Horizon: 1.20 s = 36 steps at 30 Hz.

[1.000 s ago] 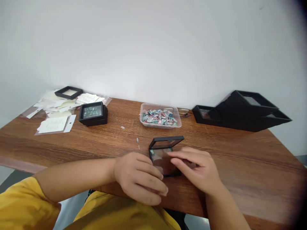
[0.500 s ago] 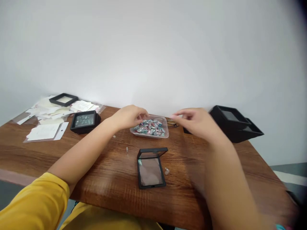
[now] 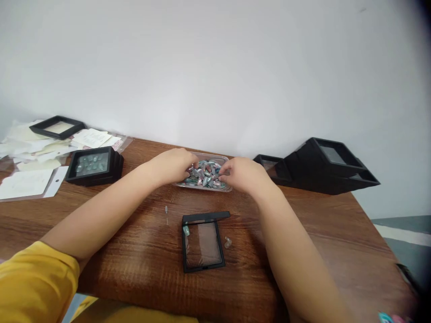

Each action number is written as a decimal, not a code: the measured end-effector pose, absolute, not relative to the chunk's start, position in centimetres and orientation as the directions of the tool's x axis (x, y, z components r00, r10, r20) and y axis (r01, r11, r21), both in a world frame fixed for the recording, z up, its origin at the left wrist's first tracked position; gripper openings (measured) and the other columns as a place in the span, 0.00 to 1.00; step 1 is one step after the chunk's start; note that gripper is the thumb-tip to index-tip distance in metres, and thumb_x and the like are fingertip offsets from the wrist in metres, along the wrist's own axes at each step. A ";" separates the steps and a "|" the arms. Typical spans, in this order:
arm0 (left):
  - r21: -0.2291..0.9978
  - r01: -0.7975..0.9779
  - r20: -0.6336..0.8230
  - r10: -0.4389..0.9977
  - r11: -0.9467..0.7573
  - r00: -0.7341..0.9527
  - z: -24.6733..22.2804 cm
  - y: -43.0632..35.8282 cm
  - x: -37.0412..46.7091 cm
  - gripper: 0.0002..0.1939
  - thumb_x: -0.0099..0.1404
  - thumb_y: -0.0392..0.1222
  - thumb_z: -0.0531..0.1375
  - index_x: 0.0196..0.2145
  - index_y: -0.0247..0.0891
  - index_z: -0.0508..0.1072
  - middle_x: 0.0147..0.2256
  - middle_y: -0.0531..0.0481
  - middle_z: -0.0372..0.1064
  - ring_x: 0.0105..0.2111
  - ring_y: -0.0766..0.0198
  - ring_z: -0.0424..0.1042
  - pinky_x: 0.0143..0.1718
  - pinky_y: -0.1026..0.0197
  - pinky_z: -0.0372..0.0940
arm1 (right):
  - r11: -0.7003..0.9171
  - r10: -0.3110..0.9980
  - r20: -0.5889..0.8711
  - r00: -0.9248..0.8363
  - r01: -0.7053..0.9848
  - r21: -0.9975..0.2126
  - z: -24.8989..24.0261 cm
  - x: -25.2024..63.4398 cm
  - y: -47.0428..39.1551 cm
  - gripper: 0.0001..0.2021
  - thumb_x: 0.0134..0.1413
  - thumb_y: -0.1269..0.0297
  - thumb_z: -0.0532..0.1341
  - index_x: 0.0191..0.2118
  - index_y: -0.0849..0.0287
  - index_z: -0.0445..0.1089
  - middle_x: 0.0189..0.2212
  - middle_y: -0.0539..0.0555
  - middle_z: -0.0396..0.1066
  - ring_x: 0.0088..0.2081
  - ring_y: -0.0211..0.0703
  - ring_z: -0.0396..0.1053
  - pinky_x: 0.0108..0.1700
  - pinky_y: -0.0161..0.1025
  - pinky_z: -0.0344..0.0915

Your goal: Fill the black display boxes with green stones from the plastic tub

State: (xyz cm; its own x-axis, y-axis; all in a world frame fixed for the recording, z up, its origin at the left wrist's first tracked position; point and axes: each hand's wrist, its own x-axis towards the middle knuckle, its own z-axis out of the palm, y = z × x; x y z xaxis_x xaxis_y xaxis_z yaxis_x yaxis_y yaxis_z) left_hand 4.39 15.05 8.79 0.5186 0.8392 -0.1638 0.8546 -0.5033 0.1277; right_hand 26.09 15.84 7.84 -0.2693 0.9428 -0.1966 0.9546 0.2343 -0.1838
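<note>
My left hand [image 3: 177, 165] reaches over the left side of a clear plastic tub [image 3: 210, 189], its bent fingertips among the shiny nail-shaped pieces [image 3: 207, 172]. At the tub's right side, my right hand [image 3: 240, 174] has its fingers curled down onto the same pieces. Whether either hand grips a piece is too small to tell. Nearer to me lies a black frame box [image 3: 184, 251] with its lid raised. One pale green piece [image 3: 186, 230] sits in its upper left corner.
Stacked black frames [image 3: 111, 167] holding green pieces stand at the left, by white cards [image 3: 27, 183] and another black frame [image 3: 57, 135]. More black boxes [image 3: 306, 166] stand at the right rear. Small clear bits [image 3: 228, 242] lie beside the open box.
My right hand has moved left from beside the tub to the pieces in it. My left hand has lowered into the pieces. The view has shifted somewhat to the right.
</note>
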 end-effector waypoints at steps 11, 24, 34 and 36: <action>0.414 0.816 -0.089 0.873 -0.405 0.479 10.9 14.6 3.3 0.26 0.64 0.37 0.63 0.60 0.42 0.71 0.40 0.49 0.80 0.38 0.62 0.77 0.38 0.64 0.64 | 0.334 0.901 -0.086 -0.426 0.806 -0.488 9.5 28.5 16.4 0.12 0.59 0.55 0.59 0.35 0.58 0.72 0.21 0.47 0.64 0.23 0.36 0.59 0.27 0.36 0.52; 0.597 0.655 -0.020 0.808 -0.463 0.589 10.6 14.7 2.2 0.31 0.62 0.28 0.56 0.62 0.41 0.70 0.47 0.48 0.79 0.43 0.65 0.78 0.43 0.65 0.68 | 0.339 0.885 -0.005 -0.466 0.651 -0.678 8.7 28.1 16.5 0.08 0.54 0.59 0.64 0.35 0.58 0.74 0.26 0.51 0.74 0.27 0.38 0.66 0.30 0.37 0.59; 0.629 0.660 -0.032 0.834 -0.412 0.551 10.6 14.9 1.6 0.34 0.59 0.33 0.64 0.64 0.35 0.66 0.47 0.43 0.79 0.40 0.62 0.79 0.40 0.63 0.70 | 0.275 0.893 -0.039 -0.449 0.613 -0.741 8.9 27.7 16.4 0.11 0.50 0.60 0.69 0.40 0.58 0.78 0.33 0.55 0.80 0.34 0.44 0.76 0.38 0.41 0.69; 0.633 0.663 -0.054 0.830 -0.401 0.554 10.6 14.9 1.5 0.33 0.60 0.34 0.63 0.63 0.36 0.67 0.46 0.44 0.80 0.39 0.63 0.79 0.40 0.63 0.70 | 0.287 0.889 -0.048 -0.456 0.636 -0.717 8.6 27.5 16.4 0.10 0.52 0.60 0.68 0.40 0.58 0.79 0.34 0.55 0.81 0.34 0.44 0.77 0.38 0.41 0.69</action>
State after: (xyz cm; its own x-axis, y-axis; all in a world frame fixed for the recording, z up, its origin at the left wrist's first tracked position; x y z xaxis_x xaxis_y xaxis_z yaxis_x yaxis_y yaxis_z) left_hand 1.50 14.88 10.65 0.5544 0.8305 -0.0543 0.6626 -0.4010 0.6325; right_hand 27.48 16.42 8.65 -0.4556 0.8889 -0.0476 0.6356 0.2874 -0.7165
